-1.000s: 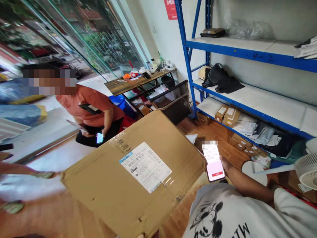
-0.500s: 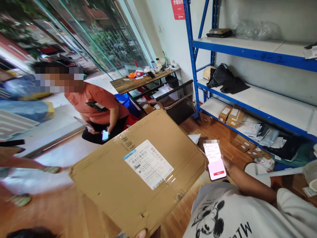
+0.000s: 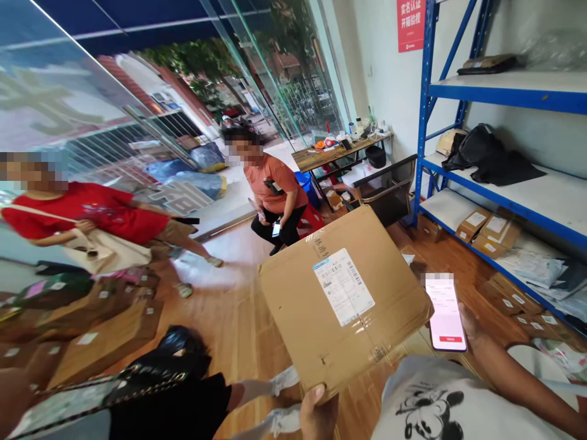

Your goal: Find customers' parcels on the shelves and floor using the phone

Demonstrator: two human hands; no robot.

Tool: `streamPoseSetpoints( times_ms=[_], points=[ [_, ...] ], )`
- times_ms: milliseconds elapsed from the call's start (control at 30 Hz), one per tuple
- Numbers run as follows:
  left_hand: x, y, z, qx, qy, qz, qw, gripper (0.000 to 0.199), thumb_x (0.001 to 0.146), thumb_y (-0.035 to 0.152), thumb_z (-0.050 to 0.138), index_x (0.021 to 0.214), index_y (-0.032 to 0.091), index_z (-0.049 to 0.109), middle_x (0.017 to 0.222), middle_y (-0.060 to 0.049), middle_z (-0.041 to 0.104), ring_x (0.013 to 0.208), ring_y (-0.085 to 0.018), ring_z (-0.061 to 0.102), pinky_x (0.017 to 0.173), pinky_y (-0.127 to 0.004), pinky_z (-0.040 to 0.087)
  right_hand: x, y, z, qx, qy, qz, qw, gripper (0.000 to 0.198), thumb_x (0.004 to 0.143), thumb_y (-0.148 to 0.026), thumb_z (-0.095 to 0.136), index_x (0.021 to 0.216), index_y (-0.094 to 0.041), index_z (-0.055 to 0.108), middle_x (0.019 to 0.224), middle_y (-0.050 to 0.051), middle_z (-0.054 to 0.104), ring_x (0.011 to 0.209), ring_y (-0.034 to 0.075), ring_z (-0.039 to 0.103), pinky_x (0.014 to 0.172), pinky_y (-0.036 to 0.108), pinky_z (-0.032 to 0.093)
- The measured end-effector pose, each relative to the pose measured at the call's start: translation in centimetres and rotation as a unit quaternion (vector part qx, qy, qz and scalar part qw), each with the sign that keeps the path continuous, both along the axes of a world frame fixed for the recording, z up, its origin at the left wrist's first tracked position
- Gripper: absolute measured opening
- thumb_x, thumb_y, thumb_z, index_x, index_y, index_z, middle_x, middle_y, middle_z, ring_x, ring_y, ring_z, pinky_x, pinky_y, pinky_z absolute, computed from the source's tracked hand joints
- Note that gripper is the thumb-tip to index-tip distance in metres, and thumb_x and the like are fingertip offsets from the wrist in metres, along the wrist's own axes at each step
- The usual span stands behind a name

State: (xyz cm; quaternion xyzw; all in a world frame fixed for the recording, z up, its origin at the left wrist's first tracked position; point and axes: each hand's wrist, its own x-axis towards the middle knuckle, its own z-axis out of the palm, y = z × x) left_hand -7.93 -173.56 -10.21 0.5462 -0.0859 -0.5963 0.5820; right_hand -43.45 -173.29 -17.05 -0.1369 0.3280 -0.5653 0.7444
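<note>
A large flat cardboard box is held up and tilted in front of me. On its top face are a white shipping label, handwritten characters and clear tape. My left hand grips its near lower corner, thumb on the top face and the other fingers hidden beneath. Beyond the box's right corner, my right hand holds a smartphone upright, its lit screen facing me and showing a red button at the bottom.
A seated person holds a phone; another in a red shirt is at the left. Close by, someone carries a black bag. Parcels pile at left. Blue shelving stands right, a wooden table and chair behind.
My view has swung left, bringing in the person in red, the parcel pile and the black bag. The box sits farther right in view, and my left hand shows more. Both grips stay.
</note>
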Motion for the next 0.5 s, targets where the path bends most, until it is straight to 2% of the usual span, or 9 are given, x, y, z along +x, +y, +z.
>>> streamPoseSetpoints(
  times_ms=[100, 233, 333, 433, 500],
  points=[
    [0.4, -0.2, 0.2, 0.0, -0.008, -0.01, 1.0, 0.069, 0.034, 0.031, 0.072, 0.103, 0.025, 0.071, 0.1, -0.007, 0.077, 0.114, -0.043, 0.063, 0.088, -0.048, 0.059, 0.4, 0.0, -0.3, 0.003, -0.015, 0.031, 0.999, 0.071, 0.055, -0.071, 0.081, 0.104, -0.021, 0.07, 0.095, 0.014, 0.079, 0.083, 0.031, 0.075, 0.079, 0.047, 0.057],
    [-0.2, -1.4, 1.7, 0.022, -0.039, 0.009, 0.999, 0.063, 0.033, 0.03, 0.071, 0.096, 0.027, 0.07, 0.094, -0.006, 0.077, 0.106, -0.041, 0.066, 0.076, -0.044, 0.061, 1.5, -0.4, -0.9, 0.036, -0.052, 0.036, 0.997, 0.067, 0.056, -0.072, 0.081, 0.099, -0.022, 0.071, 0.091, 0.012, 0.079, 0.08, 0.03, 0.075, 0.075, 0.045, 0.058],
    [-1.0, -3.1, 2.7, 0.041, -0.042, 0.028, 0.998, 0.053, 0.035, 0.027, 0.07, 0.088, 0.026, 0.068, 0.08, -0.003, 0.074, 0.089, -0.034, 0.068, 0.069, -0.04, 0.06, 2.3, -1.5, -0.5, 0.053, -0.039, 0.024, 0.998, 0.063, 0.061, -0.066, 0.081, 0.101, -0.019, 0.069, 0.095, 0.013, 0.079, 0.089, 0.031, 0.075, 0.087, 0.048, 0.056],
    [-0.9, -5.1, 2.1, 0.139, -0.06, 0.013, 0.988, 0.04, 0.037, 0.025, 0.072, 0.076, 0.024, 0.059, 0.07, 0.002, 0.068, 0.069, -0.022, 0.063, 0.06, -0.034, 0.056, 1.8, -3.1, 0.7, 0.071, -0.019, -0.02, 0.997, 0.059, 0.07, -0.059, 0.079, 0.113, -0.021, 0.065, 0.113, 0.012, 0.076, 0.102, 0.031, 0.073, 0.1, 0.05, 0.052],
    [-0.1, -6.5, 0.3, 0.212, -0.1, -0.032, 0.971, 0.038, 0.039, 0.027, 0.073, 0.072, 0.024, 0.054, 0.067, 0.004, 0.064, 0.06, -0.018, 0.057, 0.051, -0.029, 0.05, 0.7, -4.3, 1.5, 0.083, -0.012, -0.037, 0.996, 0.057, 0.077, -0.056, 0.073, 0.121, -0.022, 0.061, 0.124, 0.012, 0.072, 0.111, 0.031, 0.07, 0.102, 0.051, 0.051]
  ],
)
